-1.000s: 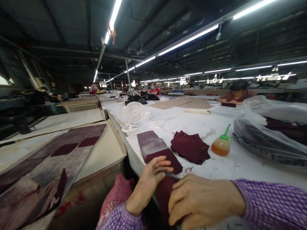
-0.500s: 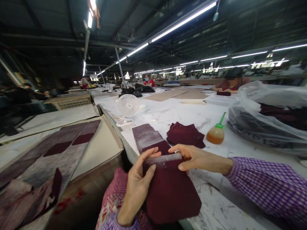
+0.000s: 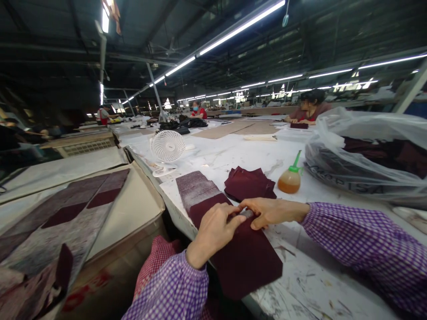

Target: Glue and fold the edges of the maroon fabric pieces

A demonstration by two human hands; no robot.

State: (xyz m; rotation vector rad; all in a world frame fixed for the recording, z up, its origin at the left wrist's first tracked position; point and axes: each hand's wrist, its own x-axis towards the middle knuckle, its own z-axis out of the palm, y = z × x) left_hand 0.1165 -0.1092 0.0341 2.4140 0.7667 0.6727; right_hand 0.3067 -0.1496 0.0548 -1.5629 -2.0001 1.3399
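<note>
A dark maroon fabric piece [image 3: 248,262] with cut corners hangs partly over the table's near edge. My left hand [image 3: 216,226] is closed on its upper edge, thumb on top and fingers behind. Close beside it, my right hand [image 3: 267,211] pinches the same edge, where a small greyish strip shows between the hands. Under and beyond my hands lie more maroon pieces [image 3: 207,206] with a pale, speckled greyish piece [image 3: 196,189] at the far end. A stack of maroon fabric pieces [image 3: 248,182] lies just behind my right hand.
An oil bottle [image 3: 289,181] with a green spout stands beyond my right hand. A clear plastic bag [image 3: 367,155] of dark fabric sits at right. A white fan [image 3: 167,146] stands at back left. Maroon strips [image 3: 70,213] cover a left-hand board. A co-worker [image 3: 308,109] sits across the table.
My left hand has moved right along the fabric's upper edge, close to my right hand, covering most of the greyish strip. The view has turned slightly to the right.
</note>
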